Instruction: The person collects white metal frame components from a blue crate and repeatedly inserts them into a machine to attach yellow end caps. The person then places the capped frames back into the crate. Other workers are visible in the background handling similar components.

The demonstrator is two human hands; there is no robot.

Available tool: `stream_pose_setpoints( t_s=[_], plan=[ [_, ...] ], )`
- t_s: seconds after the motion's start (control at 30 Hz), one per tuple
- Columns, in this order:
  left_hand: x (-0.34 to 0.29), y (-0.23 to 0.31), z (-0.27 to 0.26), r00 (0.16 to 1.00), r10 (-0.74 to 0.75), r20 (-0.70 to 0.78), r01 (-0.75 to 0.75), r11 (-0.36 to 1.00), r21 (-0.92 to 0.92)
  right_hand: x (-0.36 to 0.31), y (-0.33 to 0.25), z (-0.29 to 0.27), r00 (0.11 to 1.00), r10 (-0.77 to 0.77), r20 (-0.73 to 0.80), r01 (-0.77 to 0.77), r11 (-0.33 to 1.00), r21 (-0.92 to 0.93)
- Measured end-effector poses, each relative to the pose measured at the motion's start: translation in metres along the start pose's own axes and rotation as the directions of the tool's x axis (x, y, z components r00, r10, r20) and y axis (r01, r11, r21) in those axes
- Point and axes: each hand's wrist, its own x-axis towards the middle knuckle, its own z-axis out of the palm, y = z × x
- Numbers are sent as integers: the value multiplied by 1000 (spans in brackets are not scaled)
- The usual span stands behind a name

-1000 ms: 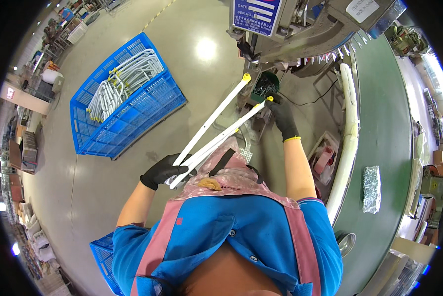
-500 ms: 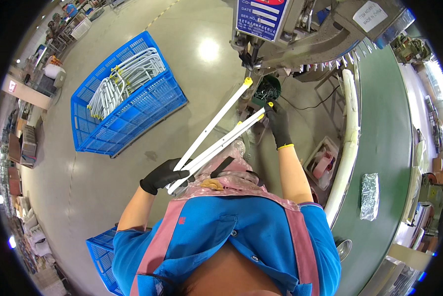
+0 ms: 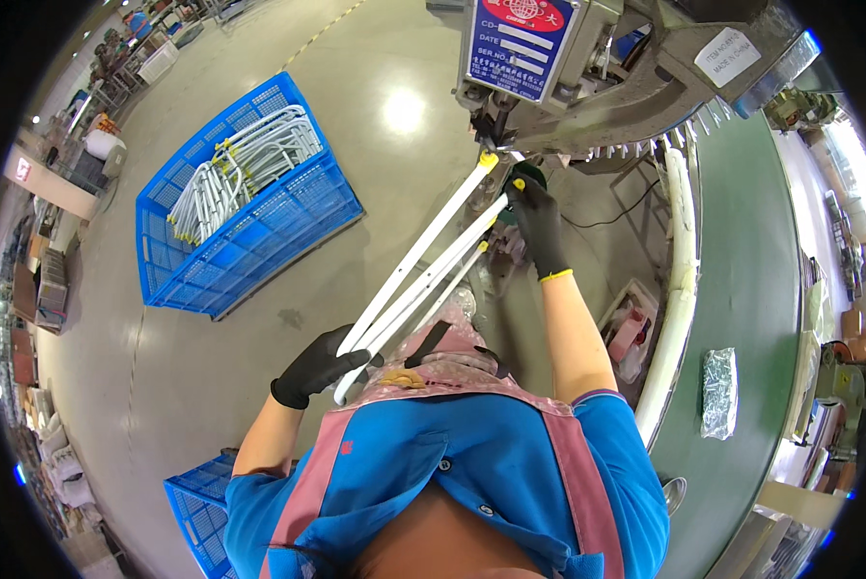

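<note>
My left hand (image 3: pixel 322 367), in a black glove, is wrapped round the near ends of white metal tubes (image 3: pixel 416 253) fitted with yellow end pieces. The upper tube's yellow end (image 3: pixel 488 161) sits right under the tool head (image 3: pixel 491 125) of a grey riveting machine; whether it touches is hard to tell. My right hand (image 3: pixel 537 227), also black-gloved with a yellow cuff, is closed on the far end of the middle tube, where a yellow tip shows by the fingers. A thinner white tube (image 3: pixel 452 287) lies below them, over my pink apron.
On the left stands a blue plastic crate (image 3: pixel 259 246) holding many bent white tubes. Another blue crate (image 3: pixel 201 511) is behind it, near my left elbow. A green-topped bench (image 3: pixel 742 318) with a clear plastic packet (image 3: pixel 719 393) runs along the right. A dark green container (image 3: pixel 529 178) sits below the machine.
My right hand has moved up and slightly left with the tube end. The tubes have spread apart at their far ends, and the thinner tube now shows separately. My left hand keeps its grip.
</note>
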Motion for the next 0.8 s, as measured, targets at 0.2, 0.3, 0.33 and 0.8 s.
stream_pose_setpoints(
  t_s=[0.2,0.3,0.33,0.8],
  plan=[
    [-19,10,2,997,-37,-70,28,991,-127,18,-24,3,994,-56,95,32,972,234],
    [-18,6,0,994,-6,-107,0,998,-62,22,-35,11,985,-113,128,60,931,360],
    [-17,4,-1,994,-26,-107,19,997,-70,22,-37,12,987,-63,146,-3,912,409],
    [-20,9,-12,992,-126,-1,124,973,-194,32,-48,10,962,-117,248,100,992,77]
  ],
)
